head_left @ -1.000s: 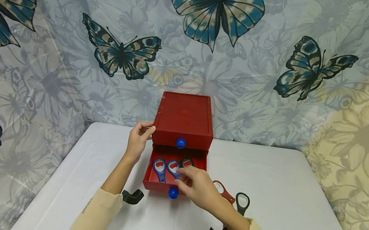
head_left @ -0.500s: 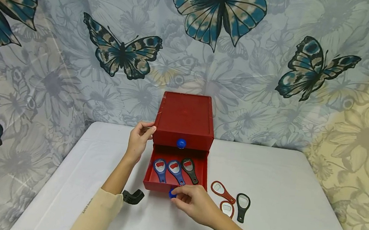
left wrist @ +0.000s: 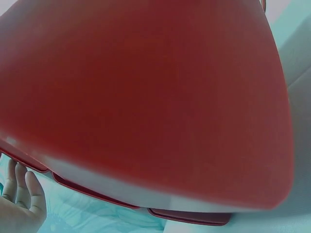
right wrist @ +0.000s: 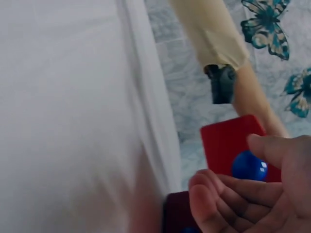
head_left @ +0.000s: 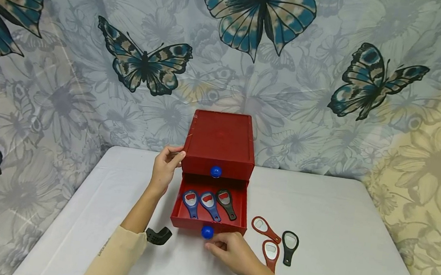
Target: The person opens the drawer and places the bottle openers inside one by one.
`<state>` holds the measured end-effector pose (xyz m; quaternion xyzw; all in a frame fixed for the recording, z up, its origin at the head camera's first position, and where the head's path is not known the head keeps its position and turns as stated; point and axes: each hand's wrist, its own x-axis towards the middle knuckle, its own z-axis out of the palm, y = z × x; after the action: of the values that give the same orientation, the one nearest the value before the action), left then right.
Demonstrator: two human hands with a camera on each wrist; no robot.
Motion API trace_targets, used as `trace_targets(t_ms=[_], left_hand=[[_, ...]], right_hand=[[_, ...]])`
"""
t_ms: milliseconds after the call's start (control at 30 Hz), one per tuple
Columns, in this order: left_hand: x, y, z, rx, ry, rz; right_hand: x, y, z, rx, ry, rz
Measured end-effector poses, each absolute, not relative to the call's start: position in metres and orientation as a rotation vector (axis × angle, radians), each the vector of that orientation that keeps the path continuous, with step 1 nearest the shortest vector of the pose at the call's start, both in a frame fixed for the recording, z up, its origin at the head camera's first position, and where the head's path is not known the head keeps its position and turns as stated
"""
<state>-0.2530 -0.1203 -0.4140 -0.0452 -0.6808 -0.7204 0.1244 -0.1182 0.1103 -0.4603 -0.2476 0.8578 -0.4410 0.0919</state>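
A red two-drawer box stands on the table, its lower drawer pulled out. Inside that drawer lie two blue bottle openers and a dark one. My left hand touches the box's upper left side; in the left wrist view its fingers are fairly straight against the box edge. My right hand holds nothing, fingers loosely bent, just below and right of the lower blue knob. In the right wrist view a blue knob shows behind the thumb and fingers.
On the white table, right of the drawer, lie two red bottle openers and a black one. A black wrist-camera mount juts from the left sleeve. A butterfly-print cloth hangs behind the table.
My right hand has moved from over the drawer down to the lower knob, then off it and slightly toward me. The dark opener now shows fully. My left hand has stayed put.
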Motion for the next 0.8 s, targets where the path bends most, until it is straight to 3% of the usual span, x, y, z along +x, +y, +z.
trace_targets(t_ms=[467, 800], left_hand=[[-0.252, -0.121, -0.413, -0.14, -1.995, -2.091], [-0.252, -0.122, -0.412, -0.129, -2.024, -2.094]], right_hand=[[-0.119, 0.098, -0.474, -0.531, 2.608, -1.506], [-0.148, 0.092, -0.471, -0.471, 2.664, -1.567]])
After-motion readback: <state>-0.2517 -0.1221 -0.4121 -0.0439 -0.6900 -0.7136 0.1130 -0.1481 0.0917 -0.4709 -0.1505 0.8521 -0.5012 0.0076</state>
